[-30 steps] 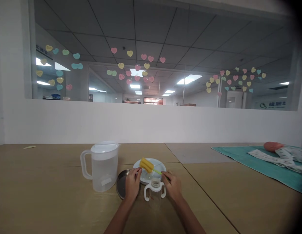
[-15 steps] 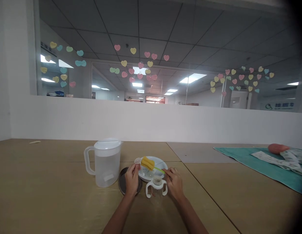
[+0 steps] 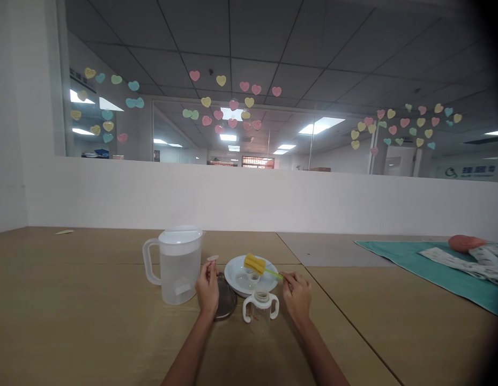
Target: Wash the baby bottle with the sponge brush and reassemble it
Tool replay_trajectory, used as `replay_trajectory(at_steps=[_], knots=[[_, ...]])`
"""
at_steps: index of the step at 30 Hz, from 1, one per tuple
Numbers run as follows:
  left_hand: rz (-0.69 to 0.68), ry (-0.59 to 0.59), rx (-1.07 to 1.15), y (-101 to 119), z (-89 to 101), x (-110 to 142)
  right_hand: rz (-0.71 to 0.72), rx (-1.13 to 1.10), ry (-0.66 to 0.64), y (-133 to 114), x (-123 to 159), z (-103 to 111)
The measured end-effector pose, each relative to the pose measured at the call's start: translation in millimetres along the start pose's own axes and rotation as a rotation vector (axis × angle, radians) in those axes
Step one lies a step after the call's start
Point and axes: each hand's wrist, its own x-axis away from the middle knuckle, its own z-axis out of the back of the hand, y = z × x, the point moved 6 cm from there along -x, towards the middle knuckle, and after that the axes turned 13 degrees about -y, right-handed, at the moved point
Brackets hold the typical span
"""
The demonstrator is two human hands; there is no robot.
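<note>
Your right hand (image 3: 297, 295) has thumb and fingers closed together on the green handle (image 3: 274, 274) of the sponge brush (image 3: 255, 263); the brush slants up to the left, its yellow head above the white bowl (image 3: 231, 281), and whether it touches the bowl you cannot tell from here. Your left hand (image 3: 207, 289) pinches a small, pale round piece (image 3: 212, 258) between its fingertips, the piece held up just left of the bowl; its details are too small to make out.

Inside the bowl sits a small clear piece (image 3: 253, 277); just on the near side stands the clear bottle (image 3: 261, 306), upright and open at the top, with a white two-handled collar around it, between your two hands; a dark round dish (image 3: 227, 303) lies left of the bottle, partly hidden by your left hand.

Farther left stands the lidded pitcher (image 3: 178, 276), its handle turned left; all of these are on the brown table (image 3: 124, 332); at the far right a teal cloth (image 3: 393, 251) is spread, with a patterned white cloth (image 3: 450, 259) and a reddish rounded object (image 3: 466, 243) on it; heart-shaped notes dot the window beyond.
</note>
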Motion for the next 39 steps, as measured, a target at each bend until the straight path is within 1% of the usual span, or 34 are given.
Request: replay_trajectory(at_steps=[3, 6, 8, 14, 18, 20, 22, 25, 27, 30, 32, 36, 39], knots=[[0.030, -0.056, -0.187, -14, 0.0, -4, -0.071, 0.018, -0.009, 5, 0, -2], [0.088, -0.136, -0.341, -28, -3.3, -7, -0.094, 0.033, -0.024, 5, 0, -3], [0.105, -0.173, -0.407, -33, -4.7, -7, -0.099, 0.045, -0.024, 4, 0, -3], [0.159, -0.250, -0.632, -38, -4.9, -5, -0.087, 0.067, 0.058, 7, 0, -6], [0.197, -0.244, -0.743, -31, -2.9, -3, -0.072, 0.067, 0.119, 11, 0, -8], [0.147, -0.243, -0.780, -21, -5.2, -1, -0.066, 0.077, 0.148, 12, 0, -8], [0.010, -0.272, -0.809, -4, -13.6, 2, -0.062, 0.088, 0.162, 12, 0, -8], [-0.247, -0.386, -0.796, 18, -36.1, 11, -0.035, 0.095, 0.151, 10, 0, -10], [-0.322, -0.480, -0.776, 22, -51.2, 17, -0.004, 0.088, 0.138, 7, 0, -12], [-0.320, -0.597, -0.790, 15, -67.9, 22, 0.036, 0.055, 0.131, 2, 0, -13], [-0.300, -0.631, -0.806, 10, -72.5, 23, 0.051, 0.033, 0.128, 0, 0, -13], [-0.288, -0.624, -0.817, 5, -71.9, 23, 0.049, -0.001, 0.130, -2, 0, -11], [-0.288, -0.579, -0.799, 4, -68.1, 23, 0.022, -0.059, 0.148, 2, 0, -8]])
